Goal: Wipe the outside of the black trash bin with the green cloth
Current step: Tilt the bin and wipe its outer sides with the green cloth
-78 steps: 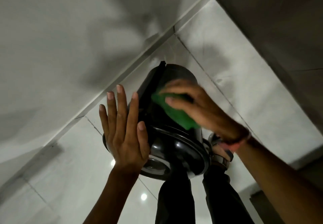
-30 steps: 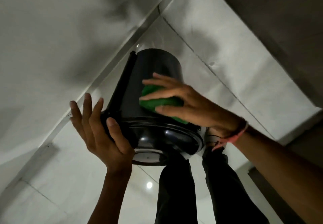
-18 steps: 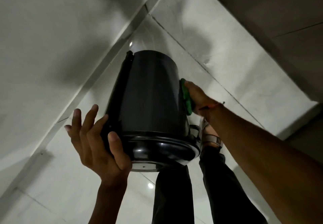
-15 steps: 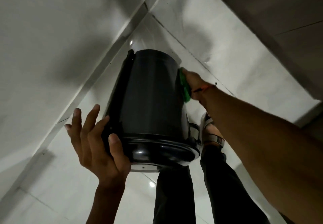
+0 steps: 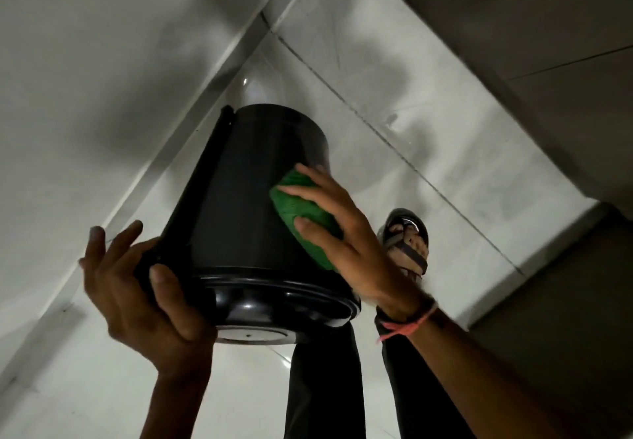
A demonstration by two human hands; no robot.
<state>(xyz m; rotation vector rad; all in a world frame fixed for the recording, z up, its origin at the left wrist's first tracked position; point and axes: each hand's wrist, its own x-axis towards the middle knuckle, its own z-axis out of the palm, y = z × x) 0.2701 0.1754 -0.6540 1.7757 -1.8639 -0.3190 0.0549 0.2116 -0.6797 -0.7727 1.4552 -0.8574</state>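
The black trash bin (image 5: 253, 198) stands on the tiled floor in the middle of the view, its lidded top rim nearest the camera. My left hand (image 5: 137, 288) grips that rim on the left side, thumb over the lid edge. My right hand (image 5: 346, 236) presses the folded green cloth (image 5: 301, 216) flat against the bin's right side wall, fingers spread across the cloth. A black upright bar runs along the bin's left side.
My legs in dark trousers (image 5: 325, 380) stand right behind the bin, one sandalled foot (image 5: 407, 246) just right of it. A pale wall (image 5: 85, 78) rises close on the left; a darker wall or step (image 5: 548, 44) borders the floor tiles on the right.
My right hand has brought the cloth from the bin's far right edge round onto the nearer right side and lower down. My left hand keeps its hold on the rim.
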